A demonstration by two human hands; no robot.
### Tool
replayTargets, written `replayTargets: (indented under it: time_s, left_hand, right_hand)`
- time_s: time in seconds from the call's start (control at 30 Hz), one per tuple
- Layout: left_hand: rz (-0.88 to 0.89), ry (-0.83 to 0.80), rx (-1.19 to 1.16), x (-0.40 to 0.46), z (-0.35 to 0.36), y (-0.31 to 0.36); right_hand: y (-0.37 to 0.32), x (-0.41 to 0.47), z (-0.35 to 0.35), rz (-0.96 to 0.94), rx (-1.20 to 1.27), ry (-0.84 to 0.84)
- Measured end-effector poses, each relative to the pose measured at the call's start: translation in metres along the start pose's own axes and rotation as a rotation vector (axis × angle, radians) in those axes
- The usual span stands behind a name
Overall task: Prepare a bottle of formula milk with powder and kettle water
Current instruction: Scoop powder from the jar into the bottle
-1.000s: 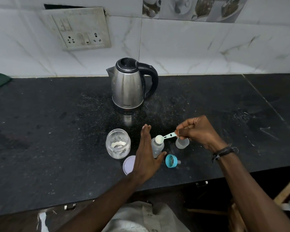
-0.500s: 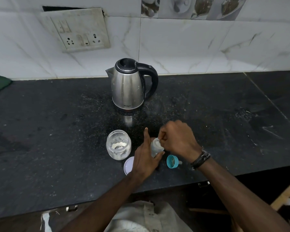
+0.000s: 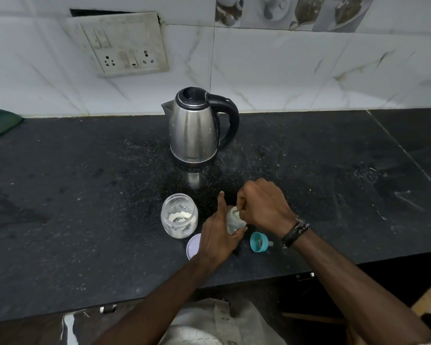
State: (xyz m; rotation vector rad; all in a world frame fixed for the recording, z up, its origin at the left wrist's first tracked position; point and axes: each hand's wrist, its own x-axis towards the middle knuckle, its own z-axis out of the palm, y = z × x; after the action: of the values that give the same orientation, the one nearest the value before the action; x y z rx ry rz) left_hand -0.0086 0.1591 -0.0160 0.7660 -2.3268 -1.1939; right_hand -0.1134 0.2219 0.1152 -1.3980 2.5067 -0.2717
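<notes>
Black granite counter (image 3: 60, 195), speckled, carries every item I log. Item one: baby bottle (image 3: 234, 221), clear, upright, near the front edge at 6 o'clock of the kettle. My left hand (image 3: 218, 235) steadies it, fingers straight and together along its left side, thumb pressing its lower front. My right hand (image 3: 264, 204) sits over the bottle mouth, fingers curled tight on a scoop (image 3: 235, 214), of which only the pale bowl shows at the opening. Item two: powder jar (image 3: 179, 215), glass, open, a little white powder at the bottom, just beside the left hand at its 9 o'clock. Item three: jar lid (image 3: 193, 246), pale lilac, flat on the counter, partly under the left wrist. Item four: teal teat ring (image 3: 258, 242), on its side at 4 o'clock of the bottle. Item five: steel kettle (image 3: 193, 128), black handle, lid down, at the back. Item six: switch plate (image 3: 120, 43) on the marble tiles.
</notes>
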Motion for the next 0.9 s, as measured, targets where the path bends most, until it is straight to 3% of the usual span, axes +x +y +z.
replayTargets:
  time_s: [0.27, 0.77, 0.9]
  left_hand:
    - [-0.003, -0.001, -0.005, -0.0004, -0.0022, 0.0013]
    - [0.009, 0.015, -0.006, -0.0015, -0.0011, 0.0004]
    - [-0.003, 0.015, -0.004, -0.0002, -0.0019, -0.0013]
  right_hand:
    - [-0.0027, 0.0009, -0.0042, 0.028, 0.098, -0.041]
    - [-0.0042, -0.0006, -0.0045, 0.008, 0.008, 0.002]
    - [0.0005, 0.0025, -0.0074, 0.027, 0.123, -0.064]
